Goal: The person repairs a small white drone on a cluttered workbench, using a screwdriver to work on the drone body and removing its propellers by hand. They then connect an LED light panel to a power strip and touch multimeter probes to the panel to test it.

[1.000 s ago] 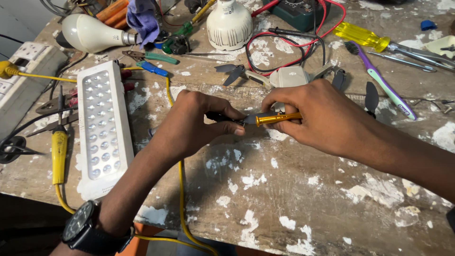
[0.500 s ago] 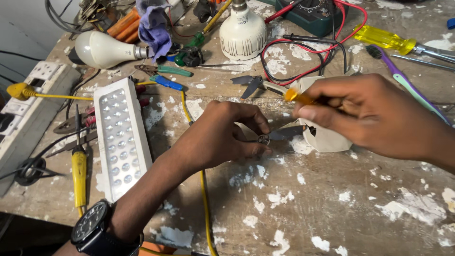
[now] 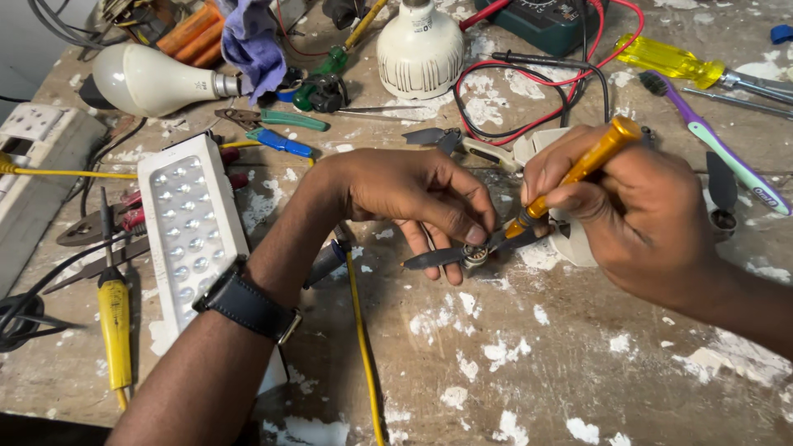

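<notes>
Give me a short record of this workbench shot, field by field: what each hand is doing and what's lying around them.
left hand: left hand pinches a small round metal part with dark blades against the bench
right hand: right hand grips an orange-handled screwdriver, tip down at that part
wrist: black watch on the left wrist
left of hands: white LED panel, yellow-handled tool
far side: two white bulbs, red and black meter leads, yellow screwdriver, toothbrush
surface: paint-flecked wooden bench
</notes>
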The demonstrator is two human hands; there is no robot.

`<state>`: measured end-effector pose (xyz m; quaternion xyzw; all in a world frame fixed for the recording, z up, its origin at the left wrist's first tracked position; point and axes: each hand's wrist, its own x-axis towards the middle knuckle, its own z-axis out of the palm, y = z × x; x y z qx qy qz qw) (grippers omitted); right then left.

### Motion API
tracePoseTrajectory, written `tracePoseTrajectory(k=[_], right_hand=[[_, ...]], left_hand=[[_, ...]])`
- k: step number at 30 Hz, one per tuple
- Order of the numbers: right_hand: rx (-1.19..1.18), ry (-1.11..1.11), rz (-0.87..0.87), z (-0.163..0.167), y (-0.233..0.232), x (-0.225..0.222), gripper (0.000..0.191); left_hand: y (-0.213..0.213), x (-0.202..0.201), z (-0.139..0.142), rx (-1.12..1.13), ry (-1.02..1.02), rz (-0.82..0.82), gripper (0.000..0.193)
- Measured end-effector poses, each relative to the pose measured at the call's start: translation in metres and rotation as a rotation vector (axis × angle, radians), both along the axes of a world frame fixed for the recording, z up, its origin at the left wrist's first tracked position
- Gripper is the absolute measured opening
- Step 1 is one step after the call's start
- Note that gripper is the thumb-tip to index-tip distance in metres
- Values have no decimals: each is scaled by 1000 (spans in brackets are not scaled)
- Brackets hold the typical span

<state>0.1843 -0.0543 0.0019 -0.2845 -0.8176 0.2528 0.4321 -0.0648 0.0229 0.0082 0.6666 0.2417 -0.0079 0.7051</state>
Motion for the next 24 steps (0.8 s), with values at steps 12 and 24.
tracePoseTrajectory(k=[12,24], right_hand=[[-15,28,25,4,-1,-5,30],[-51,-91,2,9,1,-9,25]], left_hand=[[5,-2,-22,-84,-124,27,27],[4,0,-23,-60,-152,23,24]])
